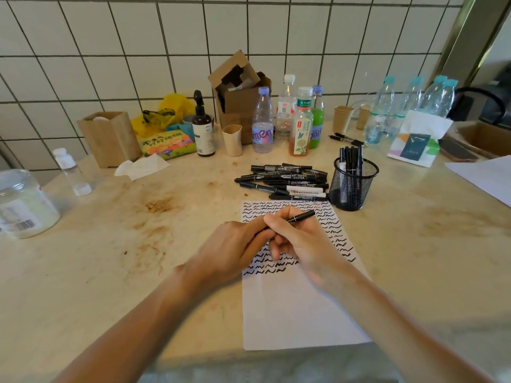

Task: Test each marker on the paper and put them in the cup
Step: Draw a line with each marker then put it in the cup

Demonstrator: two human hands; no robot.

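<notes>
Pinching a black marker (297, 218) at centre frame, the right hand (301, 244) curls round its barrel — the left hand (235, 247) grips its near end. Both hover over the scribbled paper (298, 299) — below the mesh cup (352, 186).

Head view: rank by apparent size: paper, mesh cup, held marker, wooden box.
1. paper, largest by far
2. wooden box and mesh cup: look similar; the box sits farther away, so left unranked
3. held marker, smallest, partly hidden by the hands

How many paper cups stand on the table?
3: one cream paper cup stands beside the brown pump bottle; two brown ones stand further right, near the clear water bottles. Others may be hidden.
</notes>
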